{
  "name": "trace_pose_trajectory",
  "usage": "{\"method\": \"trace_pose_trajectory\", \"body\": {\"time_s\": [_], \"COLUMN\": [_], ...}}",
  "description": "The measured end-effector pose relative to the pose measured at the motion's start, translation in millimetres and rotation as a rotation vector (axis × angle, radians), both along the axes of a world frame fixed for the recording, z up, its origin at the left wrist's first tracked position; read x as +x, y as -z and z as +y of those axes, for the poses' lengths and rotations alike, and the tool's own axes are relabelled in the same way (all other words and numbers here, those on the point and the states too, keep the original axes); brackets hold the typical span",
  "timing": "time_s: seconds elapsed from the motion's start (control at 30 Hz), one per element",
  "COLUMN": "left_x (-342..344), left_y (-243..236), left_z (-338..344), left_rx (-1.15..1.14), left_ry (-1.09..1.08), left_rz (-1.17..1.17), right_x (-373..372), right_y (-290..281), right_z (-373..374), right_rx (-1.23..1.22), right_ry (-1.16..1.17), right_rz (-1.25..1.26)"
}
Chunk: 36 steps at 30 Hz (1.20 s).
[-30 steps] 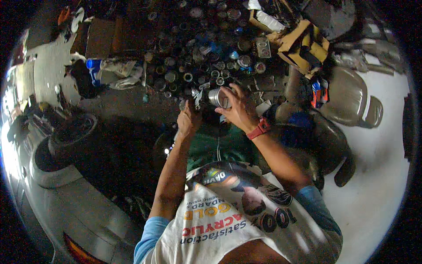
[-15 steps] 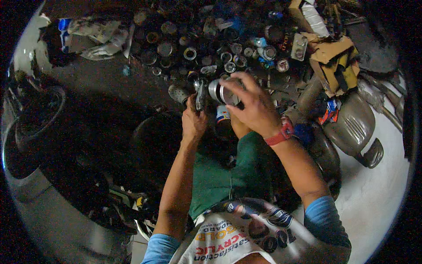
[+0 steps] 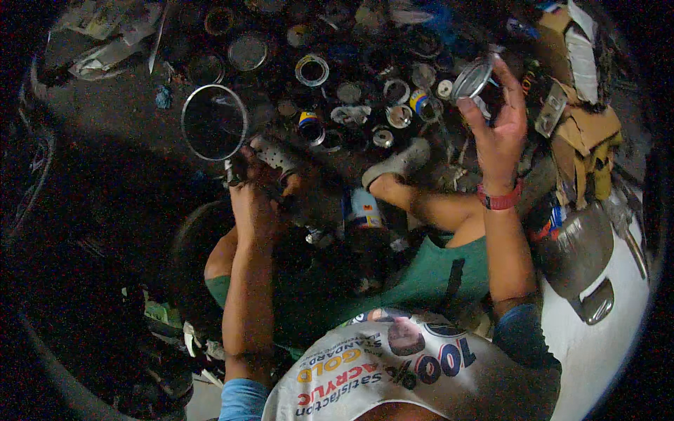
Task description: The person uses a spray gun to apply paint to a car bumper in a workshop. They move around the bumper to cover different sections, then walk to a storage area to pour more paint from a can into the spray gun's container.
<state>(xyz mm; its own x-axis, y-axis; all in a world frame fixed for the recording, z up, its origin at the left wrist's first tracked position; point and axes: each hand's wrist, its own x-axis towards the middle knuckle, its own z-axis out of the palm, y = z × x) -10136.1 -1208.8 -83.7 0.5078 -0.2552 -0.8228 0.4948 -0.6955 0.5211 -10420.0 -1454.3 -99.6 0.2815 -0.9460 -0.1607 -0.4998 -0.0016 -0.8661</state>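
My left hand [image 3: 253, 207] is closed around a dark metal tool, apparently a spray gun [image 3: 235, 172]; shadow hides much of it. Directly above that fist is a wide round cup with a thin silvery rim [image 3: 246, 126], its mouth uncovered and dark inside. Out to the right, my right hand [image 3: 502, 133] is raised, pinching a round silvery metal lid [image 3: 472, 79] between thumb and fingers. The lid is tilted and well apart from the cup.
Many used cans and tins, such as an open can [image 3: 312, 70], crowd the floor ahead. A torn cardboard box [image 3: 590, 133] stands at right, beside a grey plastic chair-like piece [image 3: 579, 245]. Between my feet is a white-and-blue container [image 3: 365, 208].
Both hands have moved apart: the left with the tool and cup to the left, the right with the lid to the right. Lid and cup, close together before, are now separate. My legs have spread.
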Motion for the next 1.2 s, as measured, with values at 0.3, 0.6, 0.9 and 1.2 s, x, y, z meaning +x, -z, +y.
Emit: {"method": "trace_pose_trajectory", "body": {"time_s": [0.3, 0.6, 0.9, 1.2], "left_x": [-1.6, -21.5, -41.0, -19.8], "left_y": [46.0, 58.9, 97.2, 124.7], "left_z": [-14.2, 39.6, 30.4, 38.0], "left_rx": [-0.023, -0.178, -0.362, -0.434], "left_ry": [-0.092, -0.015, 0.058, 0.169], "left_rz": [0.023, 0.017, -0.124, -0.178], "right_x": [41.5, 57.1, 23.7, -8.7], "right_y": [36.6, -39.1, -28.0, -44.9], "right_z": [-30.1, 4.2, -10.2, -17.5], "right_rx": [-0.353, 0.004, -0.31, -0.24], "right_ry": [-0.074, 0.04, 0.147, 0.378], "right_rz": [0.001, -0.434, -0.793, -0.73]}}
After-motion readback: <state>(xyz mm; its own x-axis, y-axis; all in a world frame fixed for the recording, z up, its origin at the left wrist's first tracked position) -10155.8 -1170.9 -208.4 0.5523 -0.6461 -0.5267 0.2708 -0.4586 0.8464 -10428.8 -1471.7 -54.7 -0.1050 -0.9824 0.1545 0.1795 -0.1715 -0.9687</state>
